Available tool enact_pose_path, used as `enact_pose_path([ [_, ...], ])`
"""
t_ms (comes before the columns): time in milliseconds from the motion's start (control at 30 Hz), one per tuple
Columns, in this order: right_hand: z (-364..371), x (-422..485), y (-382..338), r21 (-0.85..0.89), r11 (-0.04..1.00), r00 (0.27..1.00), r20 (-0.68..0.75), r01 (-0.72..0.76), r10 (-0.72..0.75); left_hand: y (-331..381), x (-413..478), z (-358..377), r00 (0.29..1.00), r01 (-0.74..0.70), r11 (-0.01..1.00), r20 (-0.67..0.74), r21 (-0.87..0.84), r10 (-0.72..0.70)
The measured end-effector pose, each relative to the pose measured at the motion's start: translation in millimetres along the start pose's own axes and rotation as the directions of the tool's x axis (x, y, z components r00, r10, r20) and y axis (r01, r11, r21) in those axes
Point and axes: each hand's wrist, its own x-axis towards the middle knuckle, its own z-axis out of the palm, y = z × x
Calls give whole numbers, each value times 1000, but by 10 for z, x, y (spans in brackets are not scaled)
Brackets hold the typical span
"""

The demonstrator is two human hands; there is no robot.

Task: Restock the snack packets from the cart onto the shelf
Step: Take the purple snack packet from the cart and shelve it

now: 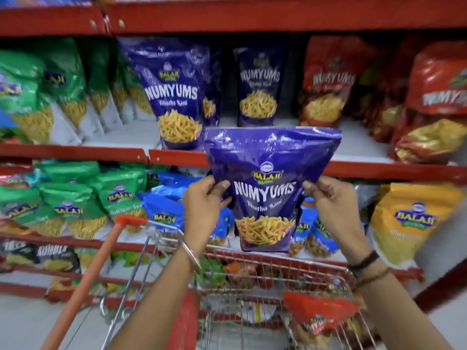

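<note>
A purple snack packet [267, 188] hangs upright in front of the red shelf [177, 157], above the cart. My left hand [204, 200] grips its left edge and my right hand [328, 200] pinches its right edge. Two matching purple packets stand on the shelf behind it, one at the left [174, 94] and one further back [260, 87], with a bare gap between them. The wire cart [252, 281] sits below my arms and holds more packets, among them a red one [321, 314].
Green packets [50, 92] fill the shelf's left side, red ones [328, 79] the right. The lower shelf carries green, blue [164, 210] and yellow [409, 221] packets. The cart's orange handle [93, 274] slants at the lower left.
</note>
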Motion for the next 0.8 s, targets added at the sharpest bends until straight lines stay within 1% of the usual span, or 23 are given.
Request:
enact_pose_path([
  [100,-125,432,-396,26,995,995,1,95,-95,390,302,194,991,-133,991,3,-4,133],
  [200,-151,853,-685,17,986,986,-25,163,-163,684,620,347,969,-246,969,-19,-17,246],
  [333,-30,1308,-852,67,980,980,-78,187,-182,845,1031,476,935,-349,936,-86,-35,345],
  [467,236,1676,-668,160,976,986,-105,149,-133,705,1450,595,932,-333,939,-182,-83,315],
  [533,379,1854,-456,173,979,986,-142,109,-85,531,1666,616,943,-301,947,-187,-114,277],
  [667,608,2164,-50,141,988,983,-179,56,-30,154,2003,629,963,-225,965,-182,-138,198],
  [800,774,2510,142,146,989,983,-172,-37,62,46,2340,679,963,-216,969,-190,-120,191],
])
